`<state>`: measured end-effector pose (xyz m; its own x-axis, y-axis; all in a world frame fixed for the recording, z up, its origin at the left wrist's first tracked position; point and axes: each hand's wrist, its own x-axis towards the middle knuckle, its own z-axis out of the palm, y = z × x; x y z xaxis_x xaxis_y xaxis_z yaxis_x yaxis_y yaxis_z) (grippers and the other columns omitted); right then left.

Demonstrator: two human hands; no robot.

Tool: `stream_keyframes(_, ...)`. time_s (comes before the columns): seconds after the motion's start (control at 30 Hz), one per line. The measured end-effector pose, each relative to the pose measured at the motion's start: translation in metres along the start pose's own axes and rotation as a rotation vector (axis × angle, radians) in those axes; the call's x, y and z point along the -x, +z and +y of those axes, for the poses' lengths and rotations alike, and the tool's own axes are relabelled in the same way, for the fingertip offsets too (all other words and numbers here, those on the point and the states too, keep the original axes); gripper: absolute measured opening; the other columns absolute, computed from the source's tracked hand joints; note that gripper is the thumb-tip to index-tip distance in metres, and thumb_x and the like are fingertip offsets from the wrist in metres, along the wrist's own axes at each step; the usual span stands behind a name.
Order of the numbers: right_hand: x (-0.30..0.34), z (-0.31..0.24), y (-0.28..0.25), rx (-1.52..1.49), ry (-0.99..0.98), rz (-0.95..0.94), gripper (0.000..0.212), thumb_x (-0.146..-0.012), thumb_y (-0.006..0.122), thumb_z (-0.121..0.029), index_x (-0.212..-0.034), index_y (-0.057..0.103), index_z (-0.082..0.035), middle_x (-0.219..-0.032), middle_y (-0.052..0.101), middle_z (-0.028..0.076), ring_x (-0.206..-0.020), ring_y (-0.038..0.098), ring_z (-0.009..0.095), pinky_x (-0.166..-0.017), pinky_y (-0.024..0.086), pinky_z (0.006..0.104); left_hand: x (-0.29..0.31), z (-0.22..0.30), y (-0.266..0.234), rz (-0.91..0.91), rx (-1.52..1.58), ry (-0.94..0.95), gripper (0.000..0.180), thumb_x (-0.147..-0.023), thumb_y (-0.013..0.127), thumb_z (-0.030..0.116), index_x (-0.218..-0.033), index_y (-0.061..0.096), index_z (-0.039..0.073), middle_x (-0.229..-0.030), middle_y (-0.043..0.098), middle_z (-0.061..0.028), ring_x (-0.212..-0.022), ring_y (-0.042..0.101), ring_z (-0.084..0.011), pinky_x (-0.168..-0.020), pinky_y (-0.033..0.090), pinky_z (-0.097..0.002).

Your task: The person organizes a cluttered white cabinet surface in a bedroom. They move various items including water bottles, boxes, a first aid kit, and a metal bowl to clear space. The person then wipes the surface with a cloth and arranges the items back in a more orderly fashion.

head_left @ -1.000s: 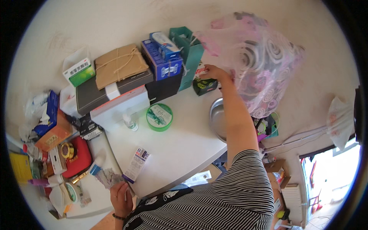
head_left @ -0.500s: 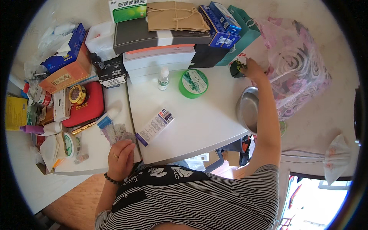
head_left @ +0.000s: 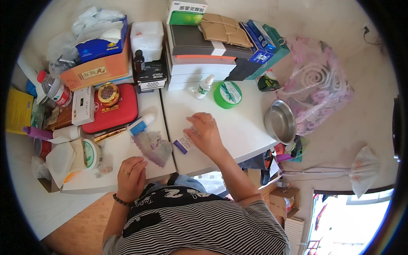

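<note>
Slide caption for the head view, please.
Right hand over a white-and-purple box, left hand by the near edge of the white table.

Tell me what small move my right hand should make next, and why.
Perhaps lower your right hand and close it around the small box: the hand is above the box's far end, thumb and fingers apart, and I can't see a firm grip.

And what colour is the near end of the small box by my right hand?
The small box's near end is purple, seen best in the head view.
</note>
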<state>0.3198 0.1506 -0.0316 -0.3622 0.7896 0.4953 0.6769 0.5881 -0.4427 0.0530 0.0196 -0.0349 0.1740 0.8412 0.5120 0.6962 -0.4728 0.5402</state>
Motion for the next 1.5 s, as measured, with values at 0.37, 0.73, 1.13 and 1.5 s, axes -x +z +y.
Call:
stream_keyframes(0.37, -0.055, 0.073, 0.042, -0.003, 0.58, 0.204, 0.059, -0.073, 0.082, -0.024, -0.117, 0.054, 0.003, -0.097, 0.065, 0.019, -0.073, 0.063, 0.027, -0.069, 0.051, 0.0391, 0.052, -0.029, -0.049, -0.034, 0.134, 0.056, 0.032, -0.069, 0.068, -0.006, -0.1, 0.063, 0.001, -0.102, 0.063, -0.0127, -0.091, 0.062, -0.0325, -0.076, 0.052, -0.0405)
stream_keyframes(0.73, -0.053, 0.101, -0.022, -0.158, 0.453, 0.445, 0.035, -0.074, 0.082, -0.024, -0.094, 0.065, 0.0, -0.078, 0.069, 0.01, -0.065, 0.063, 0.018, -0.062, 0.051, 0.0323, 0.056, -0.011, -0.046, 0.058, 0.075, -0.026, 0.026, -0.073, 0.064, -0.012, -0.097, 0.063, 0.0, -0.1, 0.063, -0.0148, -0.091, 0.061, -0.034, -0.076, 0.051, -0.04)
stream_keyframes(1.13, -0.044, 0.285, -0.051, -0.08, 0.693, 0.255, 0.043, -0.069, 0.083, -0.019, -0.103, 0.064, -0.001, -0.091, 0.07, 0.015, -0.083, 0.069, 0.029, -0.075, 0.052, 0.0391, 0.016, 0.031, 0.01, 0.064, 0.03, -0.002, 0.029, -0.069, 0.065, -0.009, -0.096, 0.064, 0.001, -0.098, 0.063, -0.0128, -0.089, 0.061, -0.0325, -0.076, 0.052, -0.0396)
stream_keyframes(1.5, -0.018, 0.266, -0.046, -0.26, 0.641, 0.363, 0.057, -0.074, 0.082, -0.02, -0.118, 0.052, 0.003, -0.105, 0.064, 0.016, -0.089, 0.066, 0.025, -0.073, 0.053, 0.0341, 0.002, 0.046, 0.027, 0.054, -0.033, -0.054, 0.03, -0.069, 0.064, -0.01, -0.098, 0.063, 0.0, -0.099, 0.062, -0.0129, -0.089, 0.061, -0.0327, -0.074, 0.052, -0.0392)
